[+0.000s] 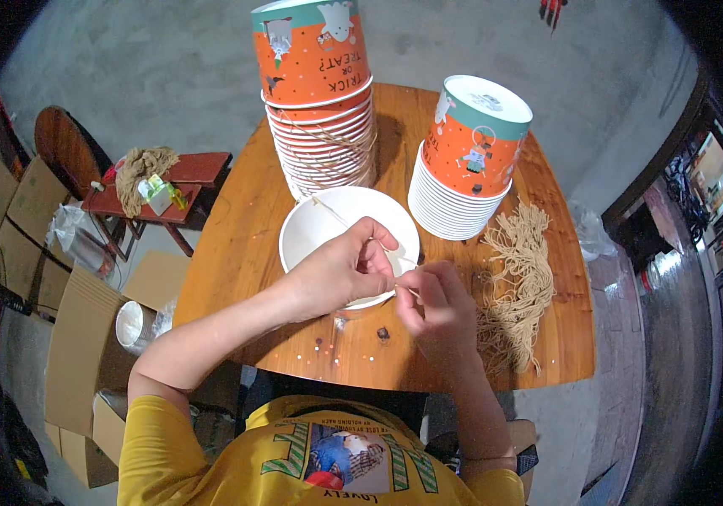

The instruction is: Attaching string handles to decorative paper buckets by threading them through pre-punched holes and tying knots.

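Note:
A white-lined paper bucket [302,240] lies on the wooden table in front of me with its mouth facing up toward me. My left hand [351,268] reaches over its near right rim, fingers pinched on a thin tan cord [330,210]. That cord runs from the bucket's far left rim across the mouth to my fingers. Close by on the right, my right hand [439,305] is closed in a pinch on the cord's end just outside the rim. The fingertips hide most of the cord between them.
Behind the bucket rises a tall stack of nested orange buckets [319,152] with cord handles. A shorter upside-down stack [467,160] stands to its right. A bundle of tan cords [520,287] lies at the wooden table's [235,253] right. Cardboard boxes [83,354] and a red bench [197,169] are left.

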`<state>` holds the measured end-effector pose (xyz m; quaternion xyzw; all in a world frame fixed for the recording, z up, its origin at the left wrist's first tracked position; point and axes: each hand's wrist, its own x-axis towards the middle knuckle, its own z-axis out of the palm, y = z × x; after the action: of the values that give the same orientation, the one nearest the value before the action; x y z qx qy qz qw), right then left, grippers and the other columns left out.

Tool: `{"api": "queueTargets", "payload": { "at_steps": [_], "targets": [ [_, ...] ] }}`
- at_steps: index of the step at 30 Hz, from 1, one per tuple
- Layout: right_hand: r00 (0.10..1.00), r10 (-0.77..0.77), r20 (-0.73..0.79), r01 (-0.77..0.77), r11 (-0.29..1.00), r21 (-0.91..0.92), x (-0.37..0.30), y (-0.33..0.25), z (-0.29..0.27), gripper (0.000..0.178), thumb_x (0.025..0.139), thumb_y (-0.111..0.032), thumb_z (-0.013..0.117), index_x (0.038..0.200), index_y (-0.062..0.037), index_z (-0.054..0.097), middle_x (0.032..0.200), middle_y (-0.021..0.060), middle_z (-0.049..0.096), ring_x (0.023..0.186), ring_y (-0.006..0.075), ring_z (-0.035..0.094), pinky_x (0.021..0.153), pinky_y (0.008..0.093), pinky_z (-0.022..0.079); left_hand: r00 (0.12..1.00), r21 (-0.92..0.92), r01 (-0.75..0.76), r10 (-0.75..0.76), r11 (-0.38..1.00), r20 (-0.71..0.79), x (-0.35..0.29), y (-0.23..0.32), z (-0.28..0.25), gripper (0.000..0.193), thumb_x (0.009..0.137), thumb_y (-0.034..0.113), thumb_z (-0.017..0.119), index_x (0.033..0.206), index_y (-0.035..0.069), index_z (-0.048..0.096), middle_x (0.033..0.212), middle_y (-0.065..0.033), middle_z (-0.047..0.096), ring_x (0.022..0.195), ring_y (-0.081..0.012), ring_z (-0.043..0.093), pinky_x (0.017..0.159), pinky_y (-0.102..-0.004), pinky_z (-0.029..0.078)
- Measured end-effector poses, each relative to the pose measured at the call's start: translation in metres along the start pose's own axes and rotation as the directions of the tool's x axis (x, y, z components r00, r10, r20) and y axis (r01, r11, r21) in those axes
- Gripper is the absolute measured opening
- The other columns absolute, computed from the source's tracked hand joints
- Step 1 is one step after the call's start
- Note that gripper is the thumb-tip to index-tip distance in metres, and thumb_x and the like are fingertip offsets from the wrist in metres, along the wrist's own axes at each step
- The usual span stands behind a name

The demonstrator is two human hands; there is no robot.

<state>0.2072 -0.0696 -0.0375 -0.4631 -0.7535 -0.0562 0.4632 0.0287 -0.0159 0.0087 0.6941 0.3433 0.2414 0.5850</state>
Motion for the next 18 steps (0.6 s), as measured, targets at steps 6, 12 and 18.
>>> {"api": "queueTargets", "payload": {
  "at_steps": [6,12,18],
  "targets": [
    [0.916,0.35,0.197,-0.401,0.819,0.41,0.001,-0.003,-0.001,0.02,0.074,0.002,0.066,0.085,-0.0073,0.053,0.074,0.0012,0.051,0.06,0.0119,0.051,0.053,0.0264,0.042,0.989,0.116,-0.146,0.147,0.982,0.002,0.0,-0.008,0.008,0.037,0.086,0.001,0.062,0.118,0.004,0.042,0.083,-0.0004,0.052,0.079,-0.0082,0.052,0.071,-0.0227,0.044],
    [0.822,0.483,0.302,-0.556,0.561,0.614,-0.002,0.004,0.005,0.012,0.081,0.001,0.062,0.084,-0.0056,0.052,0.071,-0.0047,0.048,0.063,0.0032,0.045,0.056,0.0207,0.037,0.985,0.234,-0.158,0.169,0.959,-0.026,-0.001,-0.005,0.011,0.032,0.086,0.005,0.06,0.114,0.004,0.045,0.078,-0.0055,0.054,0.074,-0.0139,0.056,0.067,-0.0286,0.046],
    [0.801,0.511,0.311,-0.577,0.521,0.629,-0.008,0.008,0.004,0.01,0.084,-0.002,0.063,0.087,-0.0051,0.054,0.073,-0.0038,0.051,0.065,0.0038,0.047,0.059,0.0205,0.039,0.96,0.459,-0.189,0.261,0.868,-0.1,-0.003,-0.006,0.01,0.013,0.082,0.006,0.058,0.095,0.001,0.055,0.081,-0.0126,0.057,0.079,-0.0272,0.058,0.072,-0.0366,0.047]
  ]
}}
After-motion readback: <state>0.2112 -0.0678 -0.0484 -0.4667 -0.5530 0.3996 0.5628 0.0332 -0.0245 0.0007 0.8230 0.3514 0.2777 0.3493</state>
